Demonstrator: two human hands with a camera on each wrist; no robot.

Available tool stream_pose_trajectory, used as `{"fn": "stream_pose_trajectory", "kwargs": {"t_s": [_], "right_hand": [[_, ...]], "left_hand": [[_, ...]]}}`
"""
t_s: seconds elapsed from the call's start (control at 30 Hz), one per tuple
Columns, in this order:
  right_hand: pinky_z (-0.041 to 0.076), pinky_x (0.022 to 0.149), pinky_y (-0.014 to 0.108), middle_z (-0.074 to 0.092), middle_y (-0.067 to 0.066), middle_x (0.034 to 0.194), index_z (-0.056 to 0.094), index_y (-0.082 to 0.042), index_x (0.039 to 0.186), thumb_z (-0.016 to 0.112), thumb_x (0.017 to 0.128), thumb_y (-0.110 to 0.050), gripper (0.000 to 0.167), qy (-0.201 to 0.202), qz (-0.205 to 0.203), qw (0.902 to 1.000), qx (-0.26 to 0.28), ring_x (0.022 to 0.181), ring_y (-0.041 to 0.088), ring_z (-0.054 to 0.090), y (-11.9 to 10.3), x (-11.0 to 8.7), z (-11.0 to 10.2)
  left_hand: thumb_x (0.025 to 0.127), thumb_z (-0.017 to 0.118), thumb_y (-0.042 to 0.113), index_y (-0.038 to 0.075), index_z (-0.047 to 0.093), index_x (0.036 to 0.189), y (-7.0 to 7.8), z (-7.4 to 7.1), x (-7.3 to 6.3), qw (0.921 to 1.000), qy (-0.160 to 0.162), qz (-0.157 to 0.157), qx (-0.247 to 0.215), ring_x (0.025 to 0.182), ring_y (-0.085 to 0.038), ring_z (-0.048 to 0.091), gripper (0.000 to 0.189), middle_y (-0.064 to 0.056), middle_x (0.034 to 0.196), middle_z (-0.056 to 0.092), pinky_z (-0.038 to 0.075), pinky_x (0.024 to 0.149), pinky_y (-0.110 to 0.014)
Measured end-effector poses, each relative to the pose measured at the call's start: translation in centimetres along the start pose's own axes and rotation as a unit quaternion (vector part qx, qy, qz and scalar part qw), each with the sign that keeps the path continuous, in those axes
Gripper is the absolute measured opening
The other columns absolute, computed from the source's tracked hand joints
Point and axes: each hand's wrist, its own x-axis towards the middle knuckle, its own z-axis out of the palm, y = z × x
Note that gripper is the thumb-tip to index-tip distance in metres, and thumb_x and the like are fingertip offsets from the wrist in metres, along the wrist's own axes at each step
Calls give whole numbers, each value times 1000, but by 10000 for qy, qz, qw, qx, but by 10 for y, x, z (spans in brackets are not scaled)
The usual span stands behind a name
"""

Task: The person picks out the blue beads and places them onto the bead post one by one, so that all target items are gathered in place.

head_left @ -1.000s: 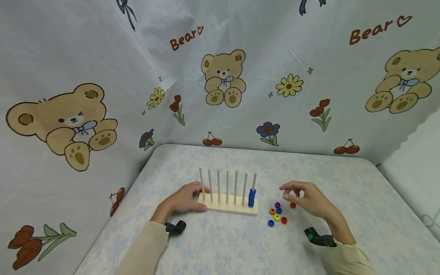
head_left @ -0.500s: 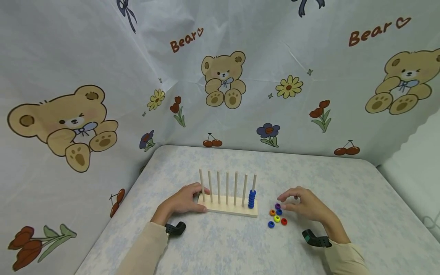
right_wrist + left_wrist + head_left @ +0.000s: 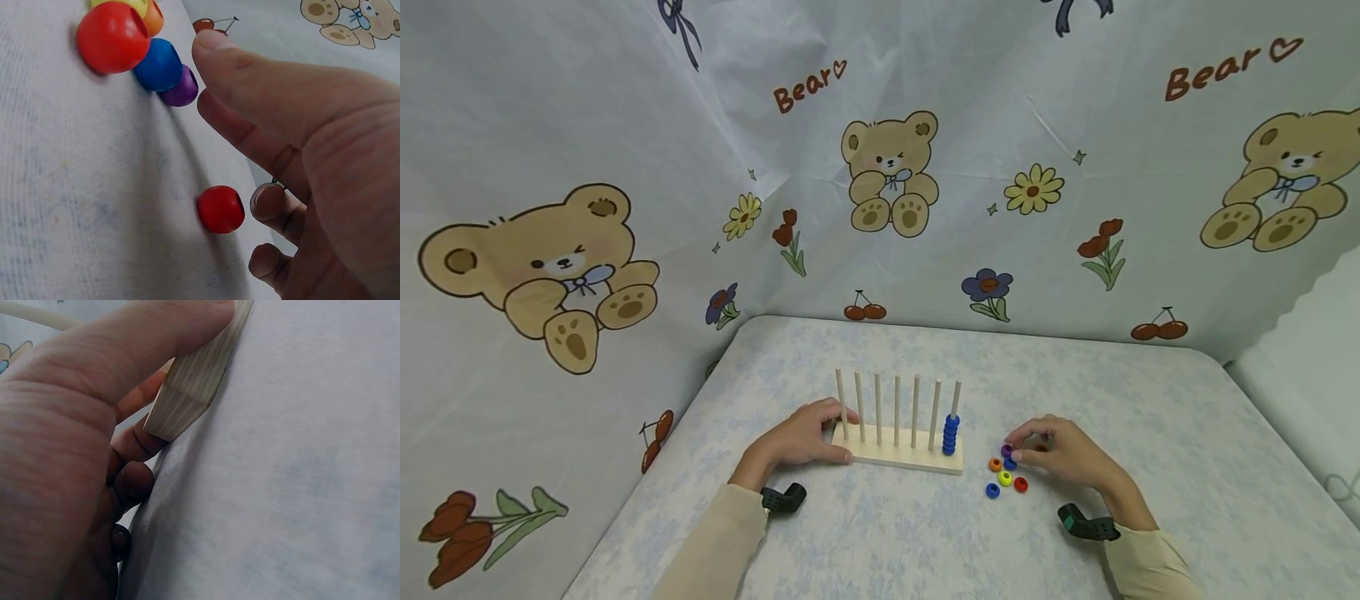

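Observation:
My left hand grips the left end of a wooden peg abacus, thumb along the front edge of its base and fingers behind. Blue beads are stacked on the rightmost peg; the other pegs are bare. To the right, my right hand reaches over the loose beads, thumb and index finger apart. Their tips are right beside a purple bead, which has a blue bead against it. Below the other fingers lies a lone red bead, which the hand hides in the head view.
Several more beads lie loose nearby: an orange bead, a yellow bead, a red bead and another blue bead. A pale patterned cloth covers the table. Behind it hangs a bear-print curtain.
My right hand has moved left and down from above the lone red bead to the purple bead, its thumb and index finger drawing closer together. The left hand keeps its hold on the abacus.

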Motion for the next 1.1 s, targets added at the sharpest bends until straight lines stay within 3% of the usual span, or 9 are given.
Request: {"fn": "stream_pose_trajectory", "kwargs": {"t_s": [0.27, 0.53, 0.93, 1.1], "right_hand": [[44, 72, 24, 71, -11, 98, 76, -28, 100, 79, 87, -34, 15, -159, -269, 9995, 25, 87, 9, 54, 4, -1, 2], [44, 77, 25, 71, -11, 102, 76, -28, 100, 80, 85, -35, 17, -341, -267, 9990, 72, 93, 9, 56, 5, -2, 1], [40, 70, 24, 66, -7, 96, 76, -32, 95, 84, 81, -35, 17, -240, -193, 9995, 44, 83, 12, 49, 7, -5, 2], [33, 76, 33, 65, -11, 93, 76, -36, 93, 86, 78, -37, 18, -119, -126, 9998, -138, 82, 10, 48, 7, -5, 4]], "left_hand": [[71, 88, 51, 42, 63, 115, 1, -1, 0, 10000, -1, -28, -46, 103, -12, 54, 51, 16, 118, 60, 45, 93, -36], [70, 89, 49, 42, 64, 114, -1, 0, 1, 9999, 3, -52, -100, 102, -12, 54, 51, 16, 117, 60, 44, 93, -36], [70, 89, 51, 44, 63, 114, -2, 1, 1, 9999, 11, -86, -79, 105, -12, 54, 51, 17, 120, 59, 44, 95, -37], [70, 89, 50, 42, 64, 115, -1, 0, 1, 9999, 19, -78, -101, 105, -12, 54, 52, 16, 120, 59, 45, 95, -37]]}}
